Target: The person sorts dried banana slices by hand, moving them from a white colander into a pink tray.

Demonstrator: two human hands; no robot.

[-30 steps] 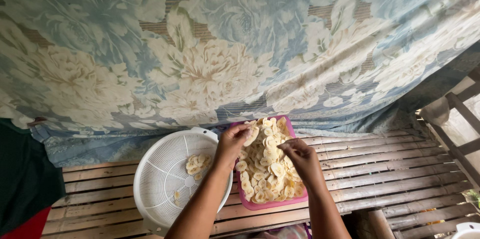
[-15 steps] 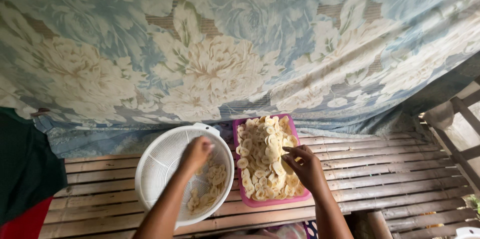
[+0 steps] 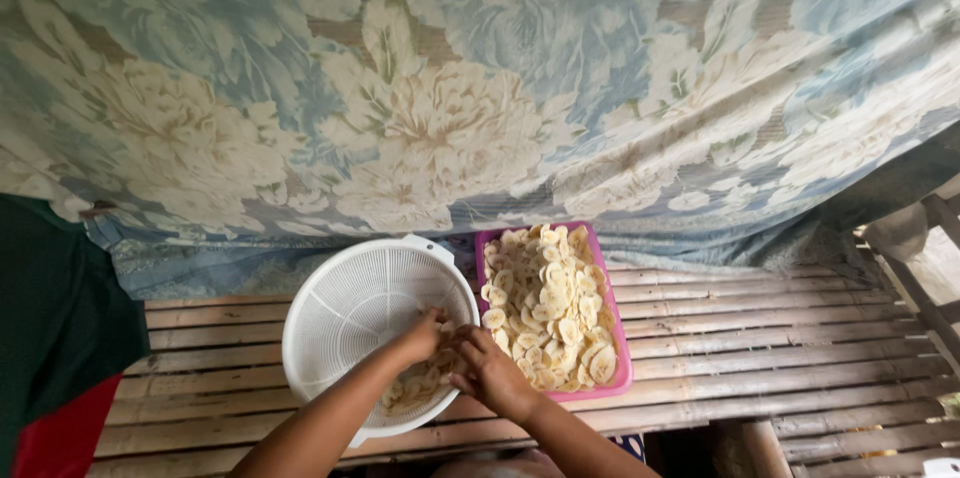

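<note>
Presently, left hand (image 3: 420, 336) and right hand (image 3: 487, 368) meet, fingers curled narrow, grip unclear, over slices (image 3: 412, 388) in white colander (image 3: 340, 310), left of pink tray (image 3: 621, 358); next: likely careful release

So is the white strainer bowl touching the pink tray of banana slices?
Touching. In the head view the white strainer bowl has its right rim pressed against the pink tray's left edge, with no slat showing between them.
</note>
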